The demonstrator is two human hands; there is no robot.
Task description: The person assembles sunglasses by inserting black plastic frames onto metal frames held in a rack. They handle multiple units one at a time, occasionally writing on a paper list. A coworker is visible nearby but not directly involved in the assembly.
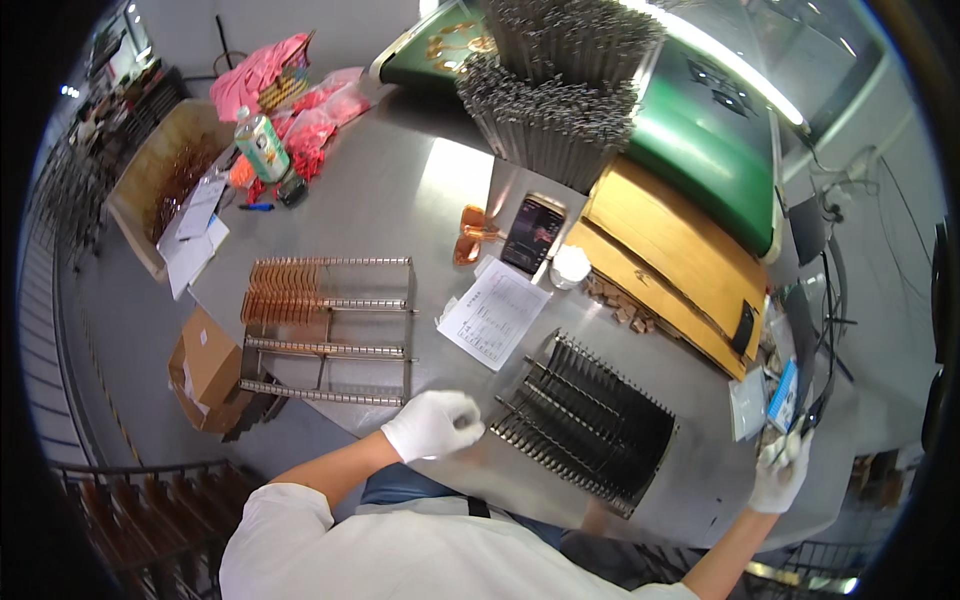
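Left hand point(433, 424), white-gloved: the grip is seen curled into a loose fist, resting on the steel bench point(400, 210) near its front edge; whether anything is pinched inside cannot be told. Just to its right a dark slotted rack point(585, 425) is laid flat on the bench, filled with thin dark plates.

Right hand point(781, 470), white-gloved: the grip is raised at the far right of the bench, fingers closed around small flat pieces, not clearly made out, just below a blue card point(785, 394).

Ahead of the left hand, a wire rack point(328, 330) is placed, with copper-coloured plates point(285, 288) stood in its far-left rows. A printed sheet point(494, 314) is laid between the two racks. Beyond it, a phone point(532, 233), orange-tinted glasses point(470, 233) and a white round cap point(571, 266) are set. Bundled grey metal rods point(560, 90) are stacked at the back. A green-labelled bottle point(262, 145) is stood far left beside pink bags point(300, 95).
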